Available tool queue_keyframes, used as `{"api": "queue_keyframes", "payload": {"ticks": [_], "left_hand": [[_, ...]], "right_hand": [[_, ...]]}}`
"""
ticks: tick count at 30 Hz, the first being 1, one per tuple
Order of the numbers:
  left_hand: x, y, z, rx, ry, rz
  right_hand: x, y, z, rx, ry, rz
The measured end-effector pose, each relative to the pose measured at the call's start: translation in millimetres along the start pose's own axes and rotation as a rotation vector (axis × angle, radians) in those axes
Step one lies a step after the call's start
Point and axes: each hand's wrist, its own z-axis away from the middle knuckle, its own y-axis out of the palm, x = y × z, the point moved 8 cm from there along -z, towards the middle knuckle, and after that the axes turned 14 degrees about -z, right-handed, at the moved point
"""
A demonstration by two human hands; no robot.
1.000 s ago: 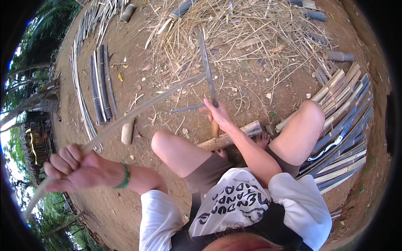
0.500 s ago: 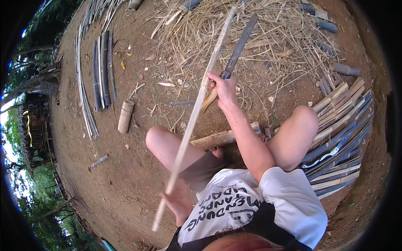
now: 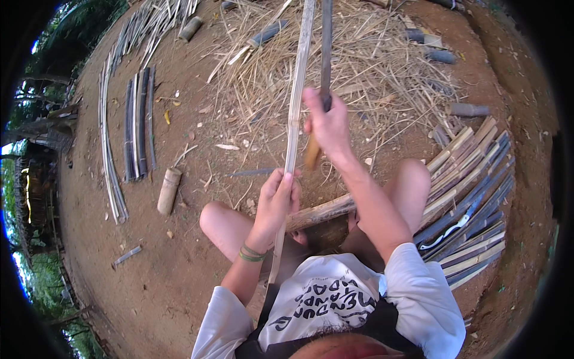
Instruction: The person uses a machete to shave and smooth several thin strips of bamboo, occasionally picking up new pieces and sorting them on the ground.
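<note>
A long, pale bamboo strip [image 3: 294,102] runs up the middle of the view, its lower end near my shirt. My left hand [image 3: 276,202], with a green band at the wrist, is closed around the strip just above my knee. To its upper right, my right hand [image 3: 330,124] grips a machete, slightly smeared by motion. The machete's dark blade [image 3: 326,48] points away from me, beside the strip, and its wooden handle [image 3: 313,151] sticks out below the fist. My right thumb is close to the strip; whether it touches is unclear.
A peeled log [image 3: 320,213] lies between my legs. Split bamboo [image 3: 460,161] is piled at my right, with a pale curved-handled tool [image 3: 455,228] on it. Shavings [image 3: 359,66] cover the ground ahead. Bamboo lengths [image 3: 136,125] and a short bamboo piece [image 3: 169,191] lie at left.
My left hand has moved from the strip's lower end up to its middle and closed on it. The strip and machete now stand more upright, and my right thumb no longer lies across the strip.
</note>
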Motion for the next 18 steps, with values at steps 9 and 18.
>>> {"api": "queue_keyframes", "payload": {"ticks": [9, 18], "left_hand": [[-40.4, 20.7, -35.3, 0.192, 0.098, 0.314], [-44.7, 26.3, -26.8, 0.008, 0.171, 0.163]], "right_hand": [[106.3, -41.1, -21.4, 0.226, -0.258, 0.949], [66.5, -27.0, 19.2, 0.601, -0.569, 1.391]]}}
